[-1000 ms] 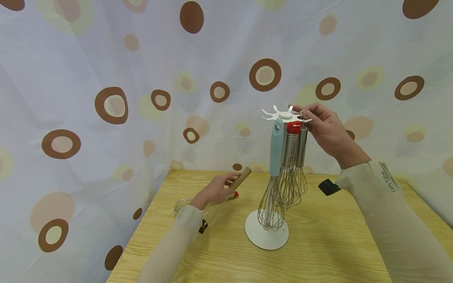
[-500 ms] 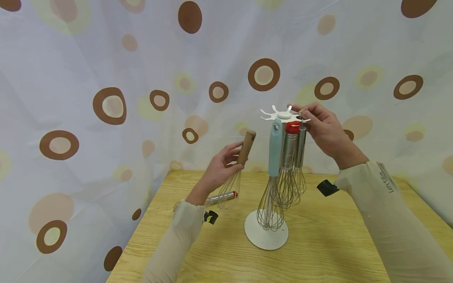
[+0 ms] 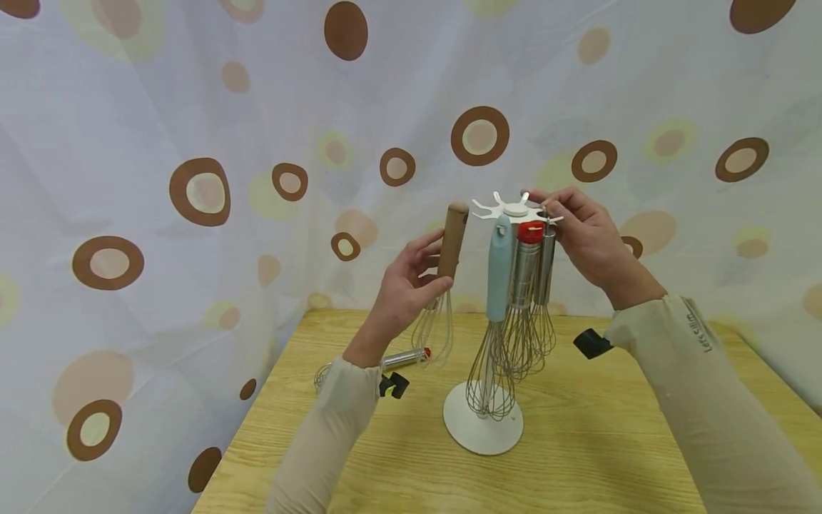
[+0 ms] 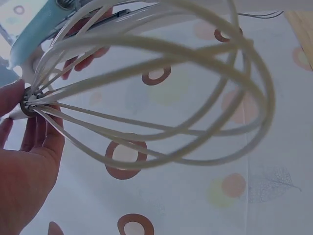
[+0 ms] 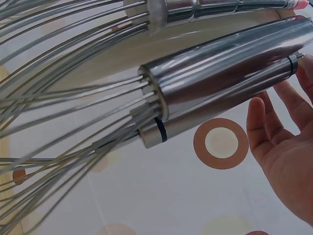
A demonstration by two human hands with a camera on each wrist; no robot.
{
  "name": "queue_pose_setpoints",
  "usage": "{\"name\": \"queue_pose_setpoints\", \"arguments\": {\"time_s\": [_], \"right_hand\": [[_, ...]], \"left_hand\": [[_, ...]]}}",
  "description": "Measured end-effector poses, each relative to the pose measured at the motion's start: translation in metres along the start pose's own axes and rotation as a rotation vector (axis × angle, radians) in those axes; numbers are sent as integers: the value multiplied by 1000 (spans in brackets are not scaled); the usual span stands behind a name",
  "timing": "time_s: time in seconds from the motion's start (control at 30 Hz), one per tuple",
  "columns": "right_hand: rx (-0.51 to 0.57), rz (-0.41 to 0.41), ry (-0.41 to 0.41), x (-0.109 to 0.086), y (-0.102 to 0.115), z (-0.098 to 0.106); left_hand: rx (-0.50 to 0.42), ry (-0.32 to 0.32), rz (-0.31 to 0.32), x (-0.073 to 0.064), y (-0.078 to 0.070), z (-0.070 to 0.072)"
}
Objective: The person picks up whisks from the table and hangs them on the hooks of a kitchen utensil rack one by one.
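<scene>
My left hand [image 3: 406, 289] holds a whisk with a brown wooden handle [image 3: 453, 239] and pale wires upright, just left of the white whisk stand [image 3: 516, 209]. In the left wrist view its pale wire loops [image 4: 186, 54] fill the upper part, with thumb and fingers around the collar. At the stand's right rim my right hand [image 3: 587, 232] pinches the hooked edge beside a hanging steel whisk [image 3: 546, 268]; exactly what lies between the fingertips is partly hidden. A light blue-handled whisk [image 3: 499, 275] and a red-tipped steel whisk [image 3: 526, 271] also hang there.
On the wooden table [image 3: 565, 442] lies another steel whisk [image 3: 403, 358] with a red end, partly behind my left forearm. The stand's round white base [image 3: 469, 432] rests near the table's middle. Behind hangs a spotted curtain [image 3: 270, 93].
My left hand has lifted the wooden-handled whisk off the table, turned it upright and brought it up beside the stand's top. The right hand stays in place at the stand.
</scene>
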State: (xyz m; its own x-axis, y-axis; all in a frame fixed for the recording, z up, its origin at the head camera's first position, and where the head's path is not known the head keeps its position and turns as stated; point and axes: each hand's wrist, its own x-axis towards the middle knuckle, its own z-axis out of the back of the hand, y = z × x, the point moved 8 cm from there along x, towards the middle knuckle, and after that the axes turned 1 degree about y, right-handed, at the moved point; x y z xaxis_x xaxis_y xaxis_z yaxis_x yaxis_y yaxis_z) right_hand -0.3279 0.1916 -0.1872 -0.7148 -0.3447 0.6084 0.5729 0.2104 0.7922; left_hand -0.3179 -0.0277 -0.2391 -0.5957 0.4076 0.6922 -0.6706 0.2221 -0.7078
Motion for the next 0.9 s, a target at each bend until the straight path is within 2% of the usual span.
{"name": "queue_pose_setpoints", "arguments": {"time_s": [0.4,0.57,0.73,0.9], "right_hand": [[-24,0,-13,1,-2,0],[-25,0,-17,1,-2,1],[-35,-2,-21,0,-1,-1],[-54,4,-56,-1,2,-1]], "left_hand": [[-27,-36,-49,5,-10,-1],[-19,-30,-47,7,-10,-2],[3,-26,-42,8,-10,-5],[68,-14,-94,8,-12,-9]]}}
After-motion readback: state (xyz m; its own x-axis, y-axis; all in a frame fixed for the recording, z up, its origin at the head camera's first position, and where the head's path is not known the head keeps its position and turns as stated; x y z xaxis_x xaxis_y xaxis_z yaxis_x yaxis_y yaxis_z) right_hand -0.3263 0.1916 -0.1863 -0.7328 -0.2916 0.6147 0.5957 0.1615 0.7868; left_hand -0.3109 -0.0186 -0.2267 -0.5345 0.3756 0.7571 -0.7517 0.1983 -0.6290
